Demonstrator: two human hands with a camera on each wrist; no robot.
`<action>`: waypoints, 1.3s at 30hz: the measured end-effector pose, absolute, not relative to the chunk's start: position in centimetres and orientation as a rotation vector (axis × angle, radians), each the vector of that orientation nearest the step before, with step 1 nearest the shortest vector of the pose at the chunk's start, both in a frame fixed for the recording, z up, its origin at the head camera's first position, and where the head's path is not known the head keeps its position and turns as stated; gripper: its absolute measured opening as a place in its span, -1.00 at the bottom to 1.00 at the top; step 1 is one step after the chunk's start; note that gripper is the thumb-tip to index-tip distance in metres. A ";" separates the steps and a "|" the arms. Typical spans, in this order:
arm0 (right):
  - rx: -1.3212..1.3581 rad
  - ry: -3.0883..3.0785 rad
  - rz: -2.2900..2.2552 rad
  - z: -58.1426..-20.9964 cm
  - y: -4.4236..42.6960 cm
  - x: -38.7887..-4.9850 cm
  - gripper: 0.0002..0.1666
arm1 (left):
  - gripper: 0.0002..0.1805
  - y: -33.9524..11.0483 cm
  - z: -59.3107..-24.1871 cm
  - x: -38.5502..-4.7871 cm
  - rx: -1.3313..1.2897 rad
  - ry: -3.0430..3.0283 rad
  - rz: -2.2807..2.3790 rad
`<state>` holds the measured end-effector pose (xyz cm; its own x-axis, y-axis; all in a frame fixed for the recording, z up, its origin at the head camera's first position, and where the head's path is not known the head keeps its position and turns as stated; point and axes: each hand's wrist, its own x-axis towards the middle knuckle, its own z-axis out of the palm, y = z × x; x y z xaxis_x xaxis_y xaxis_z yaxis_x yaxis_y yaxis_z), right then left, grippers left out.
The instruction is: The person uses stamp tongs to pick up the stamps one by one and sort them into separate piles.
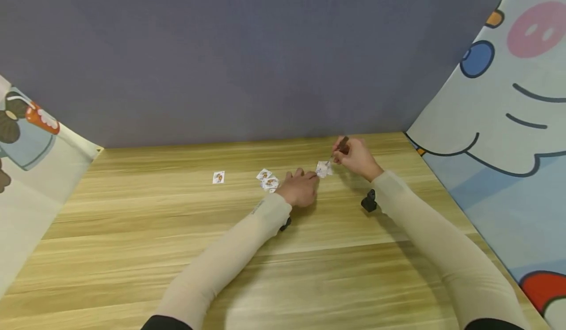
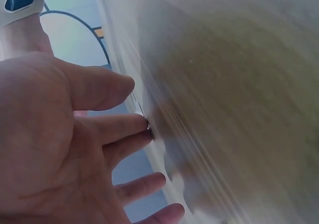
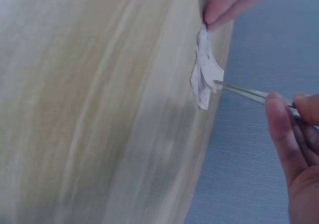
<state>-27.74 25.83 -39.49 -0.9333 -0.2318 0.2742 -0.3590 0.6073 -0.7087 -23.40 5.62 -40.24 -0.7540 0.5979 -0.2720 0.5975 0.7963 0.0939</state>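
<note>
My right hand (image 1: 357, 159) pinches a pair of tweezers (image 3: 244, 90) between thumb and fingers. The tweezer tips touch one side of a small overlapping stack of white paper cards (image 3: 202, 69), at the far right of the table. At the stack's other side, my left hand (image 1: 298, 188) touches the edge with its fingertips. In the left wrist view, that hand's fingers (image 2: 119, 129) are extended, and the thumb stands apart from them. Left of the left hand lies a loose group of small printed cards (image 1: 268, 180), partly hidden by the hand.
A single printed card (image 1: 218, 177) lies farther left on the wooden table (image 1: 132, 222). A grey wall panel (image 1: 247, 65) stands along the far edge. Cartoon-printed panels (image 1: 508, 123) rise at both sides. A small black device (image 1: 369, 201) sits under the right wrist.
</note>
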 end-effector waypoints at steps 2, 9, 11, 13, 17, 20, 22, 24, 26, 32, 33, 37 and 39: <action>0.502 -2.674 1.208 -39.6 25.7 -27.7 -0.92 | -0.44 5.7 -40.2 -23.4 0.915 2.698 0.008; 0.497 -2.694 1.106 -40.2 25.8 -27.8 -0.94 | -0.43 5.8 -40.2 -23.4 0.910 2.695 0.005; 0.502 -2.697 1.100 -40.3 25.8 -27.7 -0.94 | -0.43 5.8 -40.2 -23.4 0.911 2.697 0.003; 0.501 -2.699 1.096 -40.3 25.7 -27.7 -0.94 | -0.43 5.7 -40.2 -23.4 0.909 2.698 0.010; 0.483 -2.679 1.098 -40.2 25.6 -27.7 -0.93 | -0.43 5.2 -40.2 -23.5 0.907 2.708 0.051; 0.458 -2.645 1.137 -40.0 25.6 -27.7 -0.94 | -0.43 4.5 -40.2 -23.6 0.903 2.722 0.096; 0.446 -2.626 1.173 -39.8 25.5 -27.6 -0.96 | -0.42 3.9 -40.2 -23.6 0.898 2.727 0.131; 0.434 -2.618 1.193 -39.7 25.4 -27.6 -0.96 | -0.41 3.2 -40.1 -23.7 0.884 2.726 0.168; 0.435 -2.615 1.214 -39.5 25.1 -27.6 -0.95 | -0.41 2.3 -39.9 -23.8 0.863 2.725 0.201; 0.479 -2.590 1.236 -39.2 23.8 -27.6 -0.92 | -0.41 -0.3 -39.5 -24.0 0.816 2.746 0.235; 0.494 -2.586 1.231 -39.2 23.5 -27.7 -0.92 | -0.41 -0.7 -39.4 -23.9 0.810 2.751 0.239; 0.559 -2.582 1.213 -39.3 22.6 -27.8 -0.95 | -0.41 -2.2 -39.2 -23.7 0.787 2.768 0.269; 0.587 -2.597 1.211 -39.3 22.1 -27.8 -0.94 | -0.41 -2.9 -39.3 -23.5 0.789 2.783 0.276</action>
